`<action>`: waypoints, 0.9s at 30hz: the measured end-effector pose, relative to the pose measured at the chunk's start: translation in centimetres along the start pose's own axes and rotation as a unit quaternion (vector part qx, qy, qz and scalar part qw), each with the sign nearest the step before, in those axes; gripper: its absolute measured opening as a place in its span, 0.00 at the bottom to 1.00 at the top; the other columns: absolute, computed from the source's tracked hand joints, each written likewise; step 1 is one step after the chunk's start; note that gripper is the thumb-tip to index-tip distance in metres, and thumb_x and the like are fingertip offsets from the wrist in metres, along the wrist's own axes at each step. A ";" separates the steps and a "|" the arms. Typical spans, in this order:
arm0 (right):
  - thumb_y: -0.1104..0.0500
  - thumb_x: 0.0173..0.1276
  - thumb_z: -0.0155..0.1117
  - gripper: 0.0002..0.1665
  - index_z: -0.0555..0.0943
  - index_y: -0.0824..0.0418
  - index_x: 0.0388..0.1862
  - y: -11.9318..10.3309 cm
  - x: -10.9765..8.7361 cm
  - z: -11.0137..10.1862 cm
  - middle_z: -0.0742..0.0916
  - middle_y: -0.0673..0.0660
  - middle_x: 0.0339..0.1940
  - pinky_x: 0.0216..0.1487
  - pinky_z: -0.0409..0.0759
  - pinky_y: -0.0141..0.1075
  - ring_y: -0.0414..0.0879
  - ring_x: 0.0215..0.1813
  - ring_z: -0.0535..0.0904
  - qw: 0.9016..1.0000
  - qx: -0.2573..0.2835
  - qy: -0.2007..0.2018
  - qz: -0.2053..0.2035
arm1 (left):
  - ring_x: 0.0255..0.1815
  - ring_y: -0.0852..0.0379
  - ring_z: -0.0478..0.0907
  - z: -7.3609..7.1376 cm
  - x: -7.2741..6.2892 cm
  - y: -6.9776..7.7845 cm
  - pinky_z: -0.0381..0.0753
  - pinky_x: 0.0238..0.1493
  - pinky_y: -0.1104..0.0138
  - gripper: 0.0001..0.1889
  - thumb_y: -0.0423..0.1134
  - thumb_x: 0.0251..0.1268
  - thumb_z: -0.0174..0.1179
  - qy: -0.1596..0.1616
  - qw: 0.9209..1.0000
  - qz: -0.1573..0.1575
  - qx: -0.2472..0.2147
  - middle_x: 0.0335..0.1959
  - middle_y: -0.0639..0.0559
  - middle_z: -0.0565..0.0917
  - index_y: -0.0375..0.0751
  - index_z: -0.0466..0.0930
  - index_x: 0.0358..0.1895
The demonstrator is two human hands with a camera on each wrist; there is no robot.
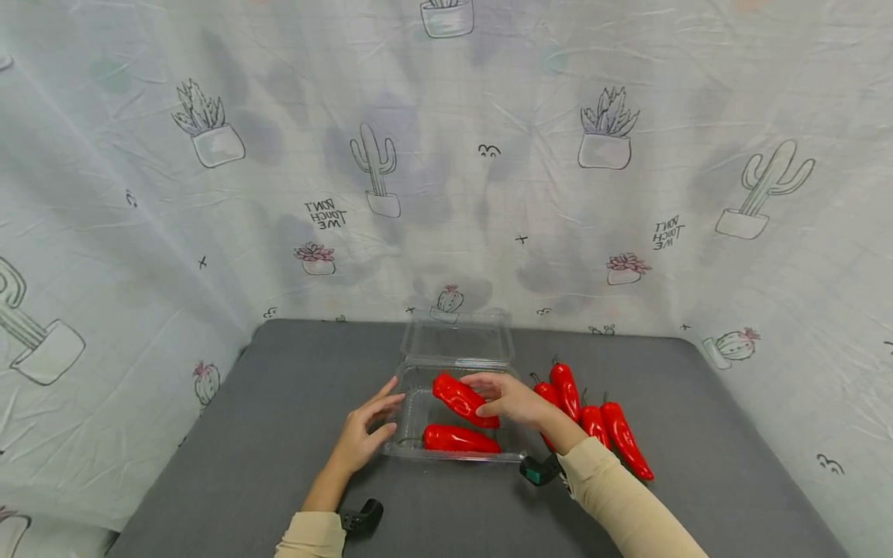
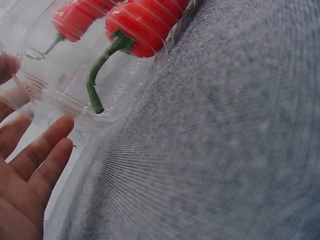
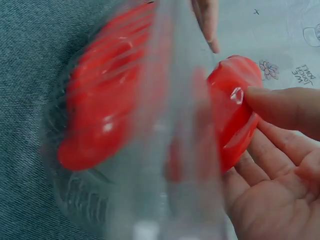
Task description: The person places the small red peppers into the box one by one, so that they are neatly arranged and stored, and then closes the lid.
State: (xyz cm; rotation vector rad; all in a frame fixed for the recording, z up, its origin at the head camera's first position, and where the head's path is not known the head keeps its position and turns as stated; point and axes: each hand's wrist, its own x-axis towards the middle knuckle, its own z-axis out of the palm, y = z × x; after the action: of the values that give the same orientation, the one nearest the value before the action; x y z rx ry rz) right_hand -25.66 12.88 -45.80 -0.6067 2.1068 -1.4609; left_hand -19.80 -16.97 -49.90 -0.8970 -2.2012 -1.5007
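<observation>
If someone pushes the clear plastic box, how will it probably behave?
The clear plastic box itself is probably light and may flex, because its walls look thin and see-through. The red pepper lying inside, along its front side, could slide, as its skin looks smooth and glossy.

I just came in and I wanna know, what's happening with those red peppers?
Someone's right hand is holding a red pepper over a clear box, thumb on one side and fingers on the other. The left hand is by the box's left side, with its fingers spread. One pepper lies in the box already, and four more peppers lie on the grey table to the right. The lid is open at the back.
</observation>
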 end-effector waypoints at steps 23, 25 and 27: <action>0.73 0.60 0.57 0.32 0.74 0.57 0.64 0.2 1.5 1.5 0.77 0.59 0.63 0.58 0.77 0.49 0.55 0.63 0.73 0.994 -0.099 -0.020 0.040 | 0.51 0.60 0.80 0.0 0.1 -0.2 0.82 0.47 0.58 0.22 0.14 0.49 0.58 0.010 1.000 -0.003 -0.017 0.60 0.15 0.64 0.16 0.73 0.52; 0.74 0.60 0.57 0.32 0.74 0.58 0.64 0.3 1.5 1.7 0.77 0.59 0.64 0.58 0.77 0.48 0.55 0.63 0.73 0.994 -0.093 -0.024 0.046 | 0.53 0.67 0.77 0.0 0.1 -0.1 0.82 0.49 0.61 0.22 0.14 0.50 0.57 0.004 1.000 -0.011 -0.019 0.61 0.16 0.63 0.16 0.73 0.53; 0.75 0.59 0.56 0.32 0.74 0.58 0.63 0.3 1.5 1.7 0.77 0.59 0.64 0.57 0.77 0.48 0.55 0.63 0.73 0.994 -0.089 -0.027 0.049 | 0.54 0.66 0.77 0.0 0.1 -0.1 0.82 0.50 0.63 0.22 0.15 0.51 0.57 0.001 1.000 -0.017 -0.022 0.62 0.16 0.63 0.17 0.73 0.54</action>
State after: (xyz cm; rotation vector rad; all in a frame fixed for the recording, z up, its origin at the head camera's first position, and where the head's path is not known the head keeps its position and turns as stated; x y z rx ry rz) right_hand -25.79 10.79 -46.87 -0.5924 2.2063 -1.1996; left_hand -19.92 -16.94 -49.93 -0.8752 -2.2020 -1.5704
